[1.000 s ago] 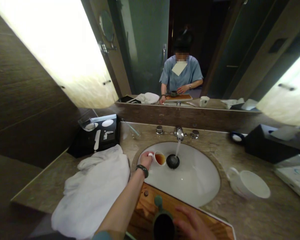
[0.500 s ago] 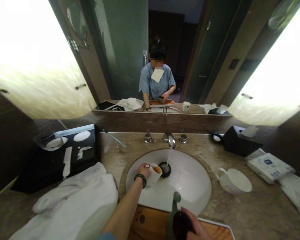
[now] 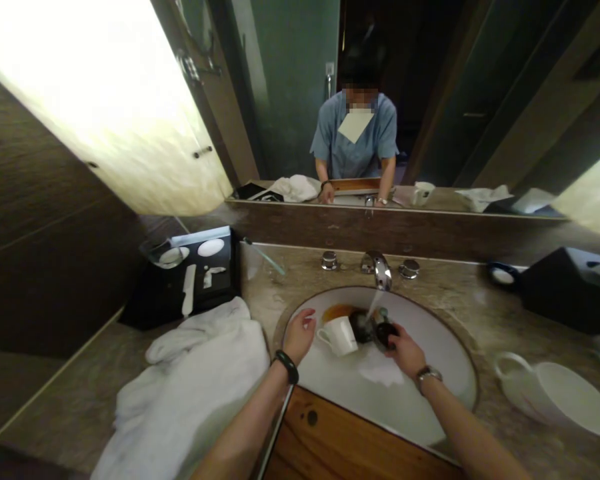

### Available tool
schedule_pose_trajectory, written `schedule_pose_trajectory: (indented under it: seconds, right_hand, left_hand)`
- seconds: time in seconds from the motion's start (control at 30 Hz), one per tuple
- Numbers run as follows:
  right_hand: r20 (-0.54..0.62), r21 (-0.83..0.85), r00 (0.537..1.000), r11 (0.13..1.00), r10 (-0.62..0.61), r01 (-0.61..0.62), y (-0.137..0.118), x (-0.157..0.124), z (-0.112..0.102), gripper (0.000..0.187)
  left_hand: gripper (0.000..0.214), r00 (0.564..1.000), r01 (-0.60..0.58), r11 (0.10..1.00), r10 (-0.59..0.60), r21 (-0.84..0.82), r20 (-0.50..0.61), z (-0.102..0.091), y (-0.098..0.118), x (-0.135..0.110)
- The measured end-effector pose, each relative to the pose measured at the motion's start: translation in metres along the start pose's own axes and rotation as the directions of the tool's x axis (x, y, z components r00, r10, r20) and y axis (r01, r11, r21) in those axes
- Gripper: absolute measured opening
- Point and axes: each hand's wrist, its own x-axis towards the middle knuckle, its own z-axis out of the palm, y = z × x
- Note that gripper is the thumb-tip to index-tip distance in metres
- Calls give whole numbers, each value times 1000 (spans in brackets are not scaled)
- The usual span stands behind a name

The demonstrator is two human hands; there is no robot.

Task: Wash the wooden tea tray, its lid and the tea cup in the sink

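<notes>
Down in the white sink basin [image 3: 420, 407], a dark teapot [image 3: 383, 333] is gripped by the right hand [image 3: 406, 351], fingers curled shut around it under the faucet [image 3: 379, 268] stream. At nine o'clock from it, a white cup [image 3: 340, 335] is lying tipped on its side, brown liquid spilled behind. The left hand [image 3: 299, 335] is held loosely spread just beside the cup's handle, wrist bent downward.
</notes>
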Motion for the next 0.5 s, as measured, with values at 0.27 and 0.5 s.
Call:
schedule_pose_trajectory:
  seconds: [0.27,0.5]
  right_hand:
    - [-106,-26,955,961,-277,275,-37,-62,-20,34]
    - [328,-161,789,793,-519,588,-182,-178,-24,35]
  left_hand:
    - [56,987,-41,991,20,-128,-161,-74,-39,-151]
    - [53,979,-107,994,101,-22,-178,-65,-55,-170]
